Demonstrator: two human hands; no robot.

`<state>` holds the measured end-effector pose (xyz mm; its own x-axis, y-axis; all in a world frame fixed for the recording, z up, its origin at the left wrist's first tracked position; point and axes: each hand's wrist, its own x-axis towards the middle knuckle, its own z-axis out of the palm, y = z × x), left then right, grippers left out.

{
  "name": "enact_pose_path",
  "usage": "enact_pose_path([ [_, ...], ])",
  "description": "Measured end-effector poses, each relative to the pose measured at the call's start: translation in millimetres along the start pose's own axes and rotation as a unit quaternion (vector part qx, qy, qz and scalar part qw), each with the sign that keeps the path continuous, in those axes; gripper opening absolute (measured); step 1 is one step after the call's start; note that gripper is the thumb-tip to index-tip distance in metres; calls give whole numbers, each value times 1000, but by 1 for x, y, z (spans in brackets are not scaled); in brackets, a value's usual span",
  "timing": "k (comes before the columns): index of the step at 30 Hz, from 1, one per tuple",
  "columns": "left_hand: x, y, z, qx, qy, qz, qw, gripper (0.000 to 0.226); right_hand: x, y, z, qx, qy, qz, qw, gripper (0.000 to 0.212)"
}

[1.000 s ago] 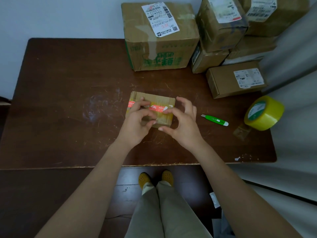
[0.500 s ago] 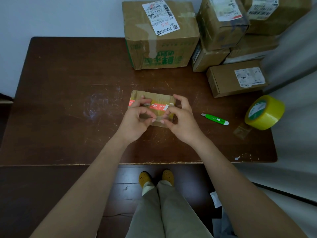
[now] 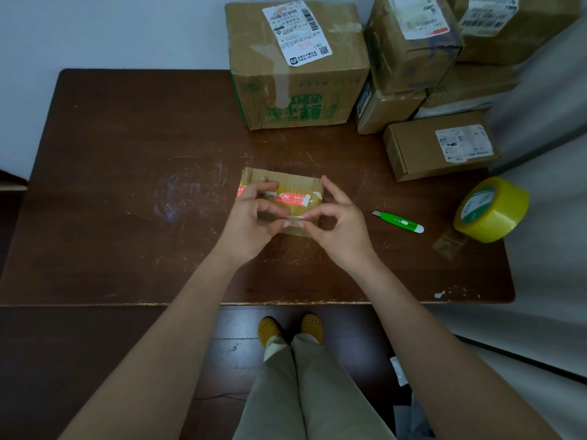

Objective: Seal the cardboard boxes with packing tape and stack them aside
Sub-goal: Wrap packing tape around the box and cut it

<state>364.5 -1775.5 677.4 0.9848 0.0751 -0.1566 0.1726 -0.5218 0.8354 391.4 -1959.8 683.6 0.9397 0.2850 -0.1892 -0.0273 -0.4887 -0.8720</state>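
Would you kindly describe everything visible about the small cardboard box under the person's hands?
The small box is a flat brown cardboard parcel lying near the middle of the dark wooden table. A red-and-white printed strip crosses its top, over yellowish tape. The left hand rests fingers on its top left part, while the right hand pinches a bit of clear tape at its near edge. It stands apart from the other boxes.

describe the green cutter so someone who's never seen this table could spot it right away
Start at the dark wooden table and go to its right side, near the yellow tape roll. Between that roll and the right hand lies the green cutter, flat on the wood. It is the only slim, bright green thing with pale tips.
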Motion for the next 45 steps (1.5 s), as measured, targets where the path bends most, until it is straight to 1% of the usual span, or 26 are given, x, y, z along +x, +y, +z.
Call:
enact_pose_path([
  [3, 0, 2, 0, -13, 6, 1, 1000, 24, 0, -3, -1, 30, -7, 5, 1000, 23],
  [7, 0, 4, 0, -33, 11, -12, 999, 18, 2, -2, -2, 35, 12, 11, 999, 18],
  [10, 0, 5, 3, -35, 26, -19, 999, 13, 4, -4, -1, -3, 34, 6, 999, 11],
  [12, 0, 5, 6, -33, 39, -20, 998, 10, 5, -3, 1, -31, 41, -12, 999, 8],
  [14, 1, 5, 9, -36, 46, -26, 998, 10, 5, 1, 3, -16, 42, -43, 998, 9],
  [17, 3, 6, 13, -19, 39, -26, 999, 12, 2, 6, 5, -20, 33, -73, 997, 10],
  [21, 5, 9, 14, 0, 20, -34, 999, 12, 3, 0, -1, -15, -14, -41, 999, 16],
  [24, 7, 12, 12, -13, 12, -51, 999, 9, 9, 0, -5, -29, -21, -38, 999, 12],
  [28, 7, 13, 11, -44, 28, -58, 997, 1, 14, 1, -6, -38, -3, -48, 998, 10],
  [31, 7, 14, 14, -55, 55, -63, 995, 5, 16, 4, -2, -42, 24, -59, 997, 8],
  [34, 8, 16, 17, -75, 99, -74, 989, 7, 20, 7, 4, -63, 64, -57, 994, 4],
  [37, 8, 17, 22, -49, 133, -74, 987, 13, 22, 10, 10, -88, 105, -58, 989, 3],
  [40, 9, 17, 27, -25, 150, -66, 986, 5, 24, 13, 15, -106, 120, -63, 985, 1],
  [45, 12, 17, 32, -6, 135, -58, 989, 24, 24, 17, 19, -113, 136, -80, 981, 1],
])
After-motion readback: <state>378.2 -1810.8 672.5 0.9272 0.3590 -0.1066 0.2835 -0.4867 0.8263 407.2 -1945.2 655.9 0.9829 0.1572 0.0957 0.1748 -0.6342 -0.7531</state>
